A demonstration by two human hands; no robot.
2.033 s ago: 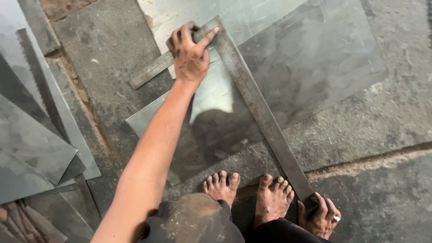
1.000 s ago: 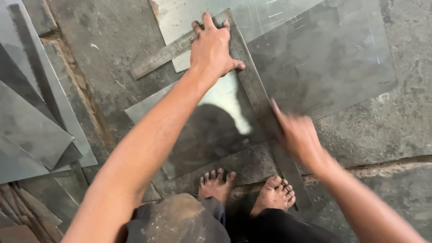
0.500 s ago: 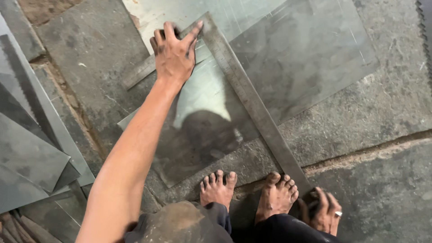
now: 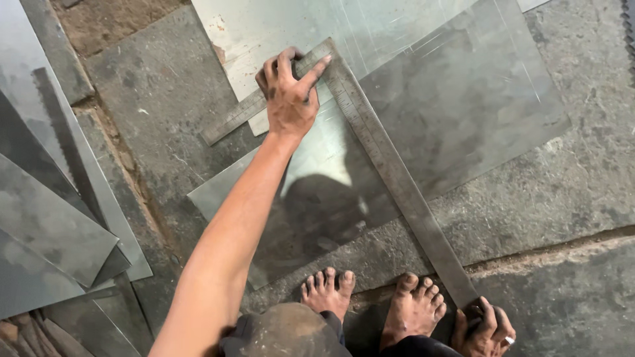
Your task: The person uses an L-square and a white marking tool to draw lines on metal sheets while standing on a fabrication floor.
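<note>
A large steel L-shaped square (image 4: 390,172) lies flat on a thin metal sheet (image 4: 476,112) spread on the stone floor. My left hand (image 4: 289,99) presses down on the corner of the square, fingers spread over its short arm. My right hand (image 4: 485,328) grips the near end of the long arm, by my right foot, with a ring on one finger. My two bare feet (image 4: 370,301) stand at the sheet's near edge.
Several cut metal sheets (image 4: 53,218) are stacked at the left, with narrow strips among them. A second, paler sheet (image 4: 291,26) lies under the top of the square. Rough stone slabs (image 4: 575,291) with a dirt-filled joint run along the right.
My right hand, in the air over the long arm a second ago, has come down to the square's near end and grips it. My left hand stays on the corner.
</note>
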